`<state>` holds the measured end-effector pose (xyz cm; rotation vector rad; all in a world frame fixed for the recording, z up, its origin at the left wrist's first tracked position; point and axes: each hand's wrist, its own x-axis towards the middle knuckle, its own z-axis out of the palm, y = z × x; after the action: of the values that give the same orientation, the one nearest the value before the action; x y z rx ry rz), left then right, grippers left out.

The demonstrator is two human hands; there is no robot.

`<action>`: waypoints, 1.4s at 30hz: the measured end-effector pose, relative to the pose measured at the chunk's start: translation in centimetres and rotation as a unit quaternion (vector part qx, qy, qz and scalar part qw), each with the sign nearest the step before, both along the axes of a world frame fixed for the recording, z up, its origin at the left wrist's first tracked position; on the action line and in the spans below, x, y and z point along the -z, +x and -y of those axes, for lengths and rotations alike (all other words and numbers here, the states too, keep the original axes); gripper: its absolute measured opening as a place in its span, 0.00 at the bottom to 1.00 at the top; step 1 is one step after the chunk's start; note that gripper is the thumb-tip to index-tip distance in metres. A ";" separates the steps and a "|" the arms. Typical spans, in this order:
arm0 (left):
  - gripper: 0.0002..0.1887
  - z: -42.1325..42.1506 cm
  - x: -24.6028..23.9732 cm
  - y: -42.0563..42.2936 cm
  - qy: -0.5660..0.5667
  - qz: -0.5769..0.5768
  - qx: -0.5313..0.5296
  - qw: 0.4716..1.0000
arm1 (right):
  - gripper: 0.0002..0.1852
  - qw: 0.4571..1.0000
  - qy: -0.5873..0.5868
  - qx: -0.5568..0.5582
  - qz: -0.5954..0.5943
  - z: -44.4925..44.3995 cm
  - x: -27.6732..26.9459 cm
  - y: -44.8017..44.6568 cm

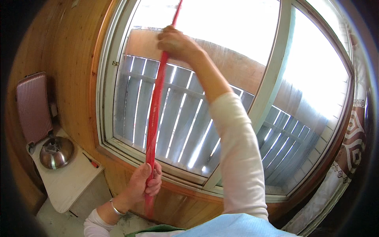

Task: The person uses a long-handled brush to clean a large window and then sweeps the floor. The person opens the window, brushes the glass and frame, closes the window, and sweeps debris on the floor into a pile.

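A long red pole (154,112) stands nearly upright before the window (192,97), leaning slightly to the right at the top. My left hand (145,181), with a bracelet on its wrist, grips the pole near its lower end. Higher up, my right hand (179,44) is closed around the same pole, with that arm stretched up across the glass. The pole's top runs out of view at the upper edge, so whatever is on that end is hidden. Its lower tip hangs below my left hand and looks blurred.
At left, a white tabletop (68,180) bears a round metal lid or bowl (56,152) and a red-handled screwdriver-like tool (91,161). A pink ribbed suitcase (34,106) stands behind. Wood panelling (74,74) surrounds the window; a patterned curtain (352,133) hangs at right.
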<state>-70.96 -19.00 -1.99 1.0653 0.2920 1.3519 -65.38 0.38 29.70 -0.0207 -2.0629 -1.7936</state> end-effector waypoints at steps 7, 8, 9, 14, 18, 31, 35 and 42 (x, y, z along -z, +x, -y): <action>0.22 -1.4 -1.9 1.9 0.005 -0.008 0.015 1.000 | 0.15 0.995 0.067 0.061 -0.050 -1.2 -2.8 0.3; 0.21 -1.6 -2.8 1.7 -0.001 -0.032 0.022 0.999 | 0.14 0.994 0.016 0.058 -0.086 -1.1 -3.9 2.4; 0.21 -1.5 -3.5 1.6 -0.008 -0.047 0.021 0.999 | 0.06 0.990 0.060 0.022 -0.124 -0.9 -4.1 4.6; 0.18 -0.8 -5.4 0.2 -0.065 -0.186 0.018 0.980 | 0.08 0.973 -0.072 0.016 -0.221 0.9 -2.8 12.1; 0.19 -0.7 -4.4 -1.8 -0.010 -0.176 0.071 0.982 | 0.12 0.973 -0.067 -0.131 -0.179 0.1 -2.9 12.7; 0.17 4.2 0.8 -10.2 -0.012 -0.228 -0.386 0.894 | 0.03 0.989 -0.048 -0.081 -0.115 -2.7 -5.8 -5.7; 0.20 7.0 -0.3 -11.9 -0.031 -0.224 -0.405 0.886 | 0.02 0.984 -0.013 -0.140 -0.106 -3.5 -6.7 -10.8; 0.24 10.2 -1.1 -10.6 -0.062 -0.206 -0.449 0.867 | 0.04 0.983 -0.031 -0.135 -0.118 -2.4 -7.0 -17.3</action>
<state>-81.55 -29.22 -0.90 1.1468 1.3054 1.8602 -82.71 2.83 36.73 0.0264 -1.8543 -1.4888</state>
